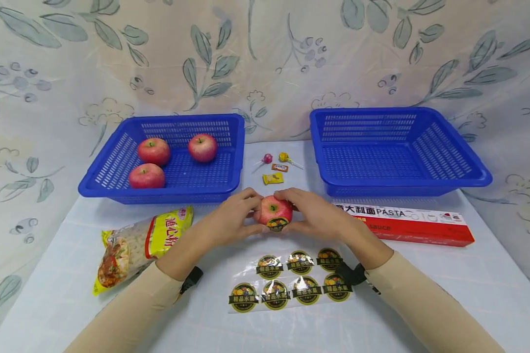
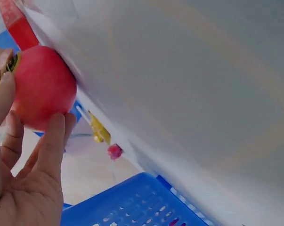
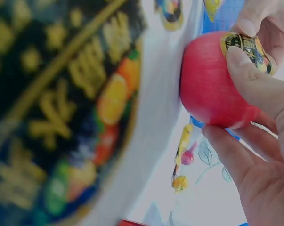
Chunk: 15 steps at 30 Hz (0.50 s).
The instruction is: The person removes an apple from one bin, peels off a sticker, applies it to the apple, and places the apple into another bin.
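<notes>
Between both hands on the table is a red apple [image 1: 273, 208], with a round black-and-gold sticker [image 1: 277, 224] on its near side. My left hand [image 1: 235, 218] grips the apple's left side, and its thumb is at the sticker's edge. From the other side my right hand [image 1: 313, 215] holds the same apple; in the right wrist view its thumb [image 3: 243, 63] presses on the sticker. Just in front lies a clear sheet [image 1: 291, 306] with several more such stickers in two rows.
A blue basket [image 1: 161, 198] at the back left holds three apples; another blue basket [image 1: 401, 189] stands back right. Lollipops [image 1: 267, 158] and wrapped candies [image 1: 272, 178] lie between them. A yellow food bag [image 1: 145, 242] is at left, a red-and-white pasta box [image 1: 416, 230] at right.
</notes>
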Each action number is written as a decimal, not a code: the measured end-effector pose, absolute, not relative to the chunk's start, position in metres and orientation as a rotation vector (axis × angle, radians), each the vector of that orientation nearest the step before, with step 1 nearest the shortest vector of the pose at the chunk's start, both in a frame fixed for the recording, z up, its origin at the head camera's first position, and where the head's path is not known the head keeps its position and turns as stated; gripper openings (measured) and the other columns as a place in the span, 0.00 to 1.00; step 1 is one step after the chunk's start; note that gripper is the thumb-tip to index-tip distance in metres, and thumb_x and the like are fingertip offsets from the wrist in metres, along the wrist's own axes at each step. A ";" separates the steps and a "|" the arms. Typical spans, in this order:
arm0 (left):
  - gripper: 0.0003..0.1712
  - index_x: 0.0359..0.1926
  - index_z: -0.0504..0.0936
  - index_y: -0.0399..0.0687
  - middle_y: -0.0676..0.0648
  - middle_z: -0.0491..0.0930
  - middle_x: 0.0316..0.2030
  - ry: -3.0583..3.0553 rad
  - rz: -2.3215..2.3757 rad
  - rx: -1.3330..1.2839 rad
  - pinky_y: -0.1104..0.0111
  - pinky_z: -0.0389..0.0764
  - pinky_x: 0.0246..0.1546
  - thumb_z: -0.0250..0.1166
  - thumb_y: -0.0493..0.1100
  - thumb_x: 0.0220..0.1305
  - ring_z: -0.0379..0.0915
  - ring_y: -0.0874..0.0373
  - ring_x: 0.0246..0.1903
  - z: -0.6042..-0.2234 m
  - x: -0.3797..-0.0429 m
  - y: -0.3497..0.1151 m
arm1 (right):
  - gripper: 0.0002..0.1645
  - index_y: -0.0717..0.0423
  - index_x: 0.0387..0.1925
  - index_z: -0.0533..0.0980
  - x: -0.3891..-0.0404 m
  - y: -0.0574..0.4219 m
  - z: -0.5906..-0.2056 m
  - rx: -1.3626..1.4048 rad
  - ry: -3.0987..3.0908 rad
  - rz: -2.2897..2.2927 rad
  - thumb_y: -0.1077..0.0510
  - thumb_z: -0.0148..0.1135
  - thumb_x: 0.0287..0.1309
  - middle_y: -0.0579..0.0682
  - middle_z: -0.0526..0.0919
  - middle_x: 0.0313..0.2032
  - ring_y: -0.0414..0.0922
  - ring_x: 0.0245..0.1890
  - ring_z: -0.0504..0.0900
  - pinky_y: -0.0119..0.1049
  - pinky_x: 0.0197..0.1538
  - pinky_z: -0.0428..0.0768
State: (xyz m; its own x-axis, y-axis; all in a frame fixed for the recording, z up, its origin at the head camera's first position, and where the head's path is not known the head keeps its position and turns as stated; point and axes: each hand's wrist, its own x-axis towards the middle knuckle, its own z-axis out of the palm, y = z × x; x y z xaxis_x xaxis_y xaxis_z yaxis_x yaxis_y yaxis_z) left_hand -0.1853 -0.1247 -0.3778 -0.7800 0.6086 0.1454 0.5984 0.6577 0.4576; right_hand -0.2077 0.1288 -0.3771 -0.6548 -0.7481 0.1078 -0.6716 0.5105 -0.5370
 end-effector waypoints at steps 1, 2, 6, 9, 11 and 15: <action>0.18 0.32 0.74 0.52 0.50 0.76 0.47 2.831 0.781 1.044 0.65 0.76 0.43 0.77 0.50 0.60 0.71 0.58 0.42 -0.377 -0.186 -0.125 | 0.45 0.62 0.70 0.68 -0.209 0.130 -0.376 -1.230 2.590 -0.848 0.54 0.77 0.57 0.56 0.77 0.66 0.50 0.65 0.78 0.46 0.67 0.76; 0.18 0.32 0.74 0.52 0.51 0.76 0.48 2.824 0.785 1.051 0.66 0.76 0.44 0.76 0.50 0.61 0.72 0.58 0.43 -0.377 -0.186 -0.125 | 0.45 0.62 0.71 0.68 -0.210 0.132 -0.375 -1.218 2.573 -0.860 0.54 0.77 0.57 0.56 0.76 0.67 0.51 0.65 0.78 0.46 0.67 0.76; 0.17 0.32 0.74 0.51 0.50 0.78 0.49 2.816 0.813 1.079 0.65 0.78 0.47 0.76 0.47 0.62 0.74 0.56 0.46 -0.378 -0.187 -0.125 | 0.49 0.61 0.74 0.64 -0.213 0.132 -0.374 -1.177 2.493 -0.919 0.54 0.78 0.55 0.55 0.75 0.68 0.50 0.64 0.79 0.45 0.64 0.79; 0.17 0.32 0.74 0.50 0.48 0.80 0.52 2.811 0.826 1.099 0.65 0.80 0.49 0.76 0.46 0.61 0.76 0.56 0.49 -0.378 -0.187 -0.126 | 0.52 0.60 0.74 0.63 -0.212 0.130 -0.376 -1.189 2.493 -0.905 0.52 0.79 0.54 0.53 0.76 0.66 0.47 0.61 0.79 0.43 0.61 0.81; 0.16 0.34 0.75 0.49 0.46 0.80 0.55 2.793 0.840 1.116 0.67 0.83 0.50 0.77 0.47 0.61 0.77 0.54 0.54 -0.377 -0.187 -0.128 | 0.52 0.60 0.73 0.64 -0.210 0.130 -0.375 -1.213 2.513 -0.882 0.51 0.80 0.52 0.52 0.78 0.63 0.45 0.59 0.79 0.42 0.60 0.82; 0.14 0.38 0.79 0.45 0.44 0.80 0.54 2.737 0.969 1.084 0.70 0.85 0.48 0.76 0.44 0.62 0.79 0.52 0.56 -0.367 -0.184 -0.135 | 0.47 0.57 0.69 0.69 -0.202 0.140 -0.360 -1.218 2.562 -0.863 0.51 0.81 0.50 0.48 0.80 0.58 0.43 0.56 0.80 0.43 0.58 0.82</action>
